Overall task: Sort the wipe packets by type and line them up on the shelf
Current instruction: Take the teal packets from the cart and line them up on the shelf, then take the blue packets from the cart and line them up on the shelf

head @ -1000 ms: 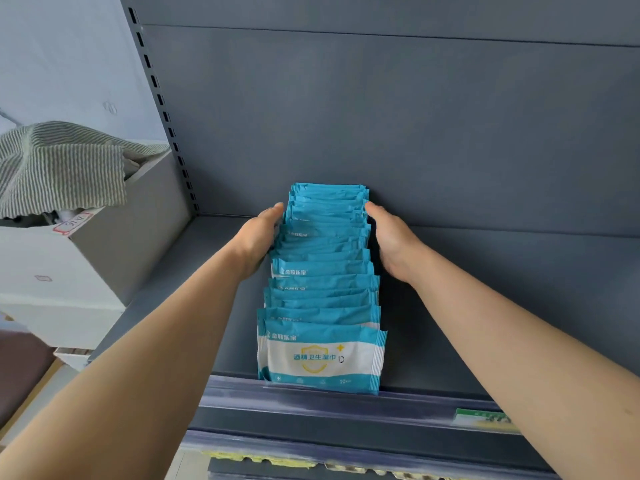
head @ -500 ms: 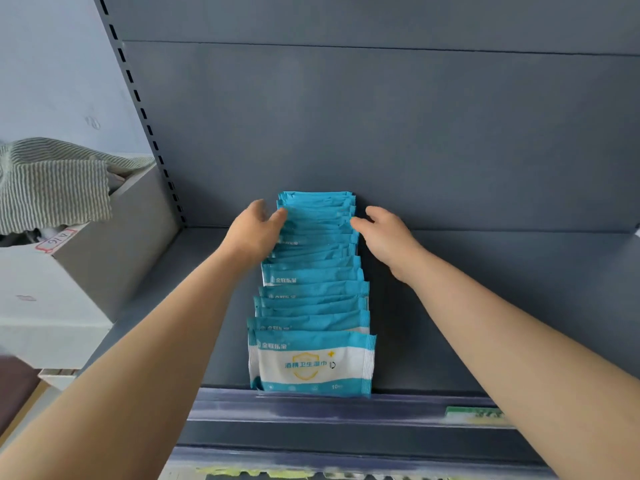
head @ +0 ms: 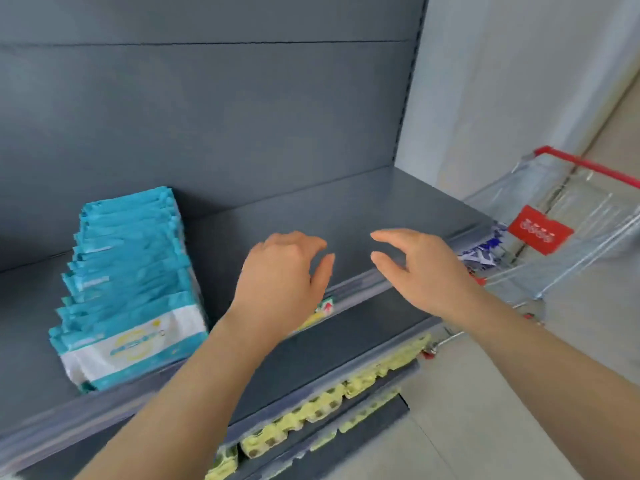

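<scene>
A row of several teal-and-white wipe packets [head: 128,285] stands upright, front to back, on the left part of the grey shelf [head: 346,216]. My left hand [head: 284,275] hovers over the shelf's front edge, to the right of the row and apart from it, fingers curled and holding nothing. My right hand [head: 422,268] hangs further right above the shelf edge, fingers spread, with nothing in it. More blue-and-white packets [head: 485,251] lie inside the cart at the right, partly hidden.
A wire shopping cart [head: 568,230] with a red handle and red sign stands to the right of the shelf unit. Yellow packages [head: 311,414] line the lower shelf. A price tag [head: 322,310] sits on the shelf's front rail.
Both hands have left the sides of the packet row and moved right along the shelf. The view has swung right, so the row now sits at the left and the cart has appeared.
</scene>
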{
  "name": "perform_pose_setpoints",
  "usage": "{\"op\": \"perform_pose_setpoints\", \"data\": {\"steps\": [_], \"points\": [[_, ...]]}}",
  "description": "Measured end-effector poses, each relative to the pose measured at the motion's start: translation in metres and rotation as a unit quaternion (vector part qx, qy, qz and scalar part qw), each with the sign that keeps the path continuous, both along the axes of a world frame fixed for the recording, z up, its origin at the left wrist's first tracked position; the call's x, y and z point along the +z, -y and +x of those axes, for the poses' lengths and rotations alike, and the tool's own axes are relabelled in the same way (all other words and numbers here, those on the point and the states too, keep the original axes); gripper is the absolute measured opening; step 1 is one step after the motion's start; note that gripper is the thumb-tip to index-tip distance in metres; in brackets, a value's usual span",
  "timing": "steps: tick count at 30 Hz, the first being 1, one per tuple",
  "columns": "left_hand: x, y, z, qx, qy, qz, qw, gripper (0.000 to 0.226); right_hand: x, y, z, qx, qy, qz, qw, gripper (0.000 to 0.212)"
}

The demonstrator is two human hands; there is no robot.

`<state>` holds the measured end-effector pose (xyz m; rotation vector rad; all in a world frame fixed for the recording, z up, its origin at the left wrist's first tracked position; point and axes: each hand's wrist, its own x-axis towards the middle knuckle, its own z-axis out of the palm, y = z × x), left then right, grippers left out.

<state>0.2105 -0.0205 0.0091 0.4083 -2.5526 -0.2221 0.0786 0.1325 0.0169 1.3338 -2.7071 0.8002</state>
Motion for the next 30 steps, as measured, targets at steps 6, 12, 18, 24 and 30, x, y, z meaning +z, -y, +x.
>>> {"op": "perform_pose_setpoints", "data": {"steps": [6,12,18,24,30], "points": [[-0.026,-0.091,-0.102,-0.105,0.036,0.008,0.994,0.032,-0.020,-0.112,-0.063,-0.090,0.009,0.004,0.996,0.042],[-0.040,-0.188,-0.233,-0.162,0.059,0.022,0.985,0.043,-0.028,-0.215,-0.167,-0.166,0.004,0.055,0.985,0.027],[-0.048,-0.268,-0.369,-0.164,0.073,0.048,0.983,0.046,-0.029,-0.293,-0.291,-0.198,0.030,0.103,0.974,0.038],[-0.072,-0.298,-0.491,-0.139,0.098,0.061,0.984,0.032,-0.047,-0.325,-0.416,-0.205,0.060,0.111,0.971,0.040],[-0.098,-0.293,-0.636,-0.119,0.151,0.081,0.978,0.033,-0.065,-0.325,-0.556,-0.203,0.061,0.116,0.970,0.035]]}}
